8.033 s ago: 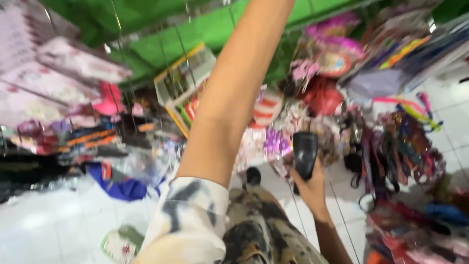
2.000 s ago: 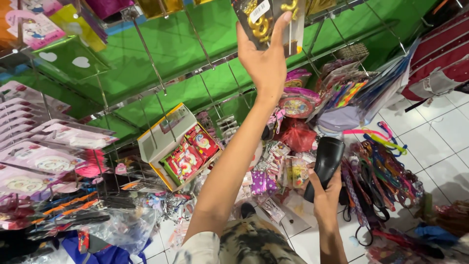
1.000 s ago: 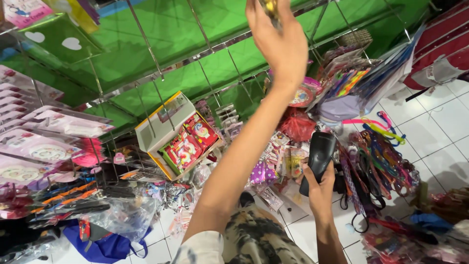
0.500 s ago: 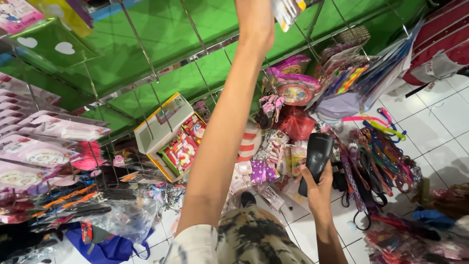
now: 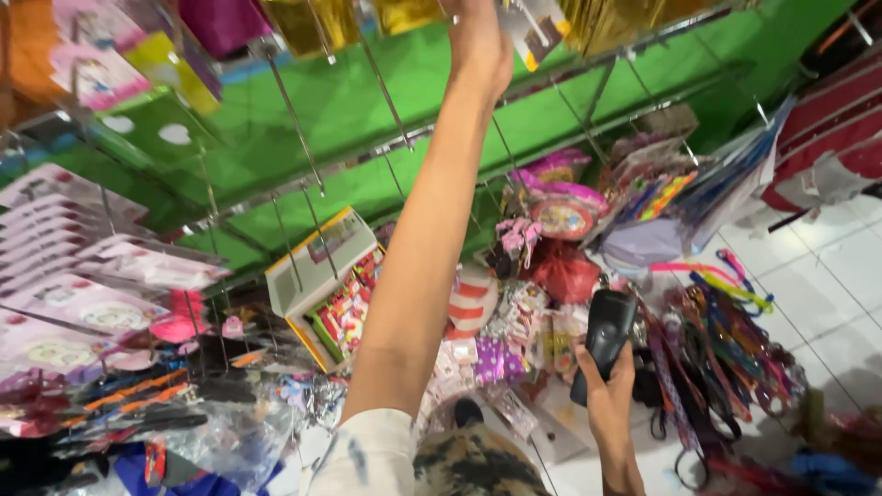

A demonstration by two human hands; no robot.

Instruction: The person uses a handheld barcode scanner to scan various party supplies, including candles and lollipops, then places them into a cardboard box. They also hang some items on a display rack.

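From the head camera I see my left hand point(image 5: 478, 41) stretched straight up to the top edge of the view, where it meets a small hanging packet point(image 5: 533, 28) with a pale card and a yellow patch; the fingers run out of the picture there, so I cannot tell whether they pinch the packet or only touch it. The packet hangs among shiny gold foil bags point(image 5: 322, 20) on metal hooks point(image 5: 299, 124) that stick out from a green wall point(image 5: 367, 101). My right hand point(image 5: 609, 390) is low and to the right, fingers wrapped around the lower part of a black handheld scanner point(image 5: 604, 342), which stands nearly upright with its broad end up. Behind the raised arm an open cardboard box point(image 5: 326, 289) with a yellow rim leans on the display, filled with small red packets. To the right of the arm hang pink and purple toy packs point(image 5: 556, 197), and further right a bunch of coloured straps point(image 5: 721, 317) dangles beside the scanner (the nearest ones look close to it, though I cannot tell if they touch). On the far left, flat pink packages point(image 5: 83, 294) are stacked in rows on hooks. The white tiled floor point(image 5: 836, 276) shows at the right edge, and my pale sleeve point(image 5: 363, 455) fills the bottom centre.
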